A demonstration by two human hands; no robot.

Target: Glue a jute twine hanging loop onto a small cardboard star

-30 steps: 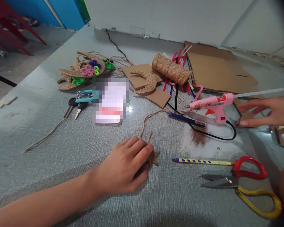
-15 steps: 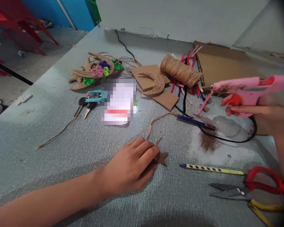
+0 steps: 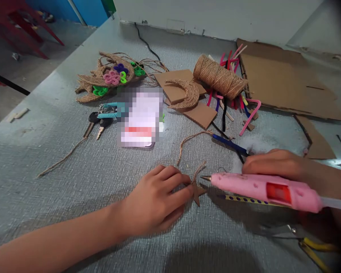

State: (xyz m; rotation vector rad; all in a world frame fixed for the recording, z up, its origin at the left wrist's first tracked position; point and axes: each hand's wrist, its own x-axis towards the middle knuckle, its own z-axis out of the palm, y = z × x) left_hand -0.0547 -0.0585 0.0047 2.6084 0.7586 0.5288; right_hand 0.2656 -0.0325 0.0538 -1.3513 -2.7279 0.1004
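Note:
My left hand (image 3: 161,201) rests on the table with its fingers closed on a small brown cardboard star (image 3: 199,193), whose points stick out past the fingertips. A short piece of twine (image 3: 199,170) rises beside the star. My right hand (image 3: 275,165) is wrapped round a pink glue gun (image 3: 244,182), partly hidden behind its body. The gun's metal nozzle points left, just above and right of the star; whether it touches the twine I cannot tell. Under the gun lies a yellow pencil with dark spots (image 3: 241,199).
Scissors (image 3: 284,237) lie at the lower right, partly shadowed. A blue pen (image 3: 230,144), twine roll (image 3: 218,77), twine crescent (image 3: 191,94) and cardboard (image 3: 284,79) lie farther back. Keys (image 3: 100,123), a blurred phone (image 3: 140,117) and decorated twine shapes (image 3: 110,77) are at the left.
My right hand has brought the glue gun left and down, its nozzle now close to the star. A bent pink strip that hung by the nozzle now lies near the twine roll.

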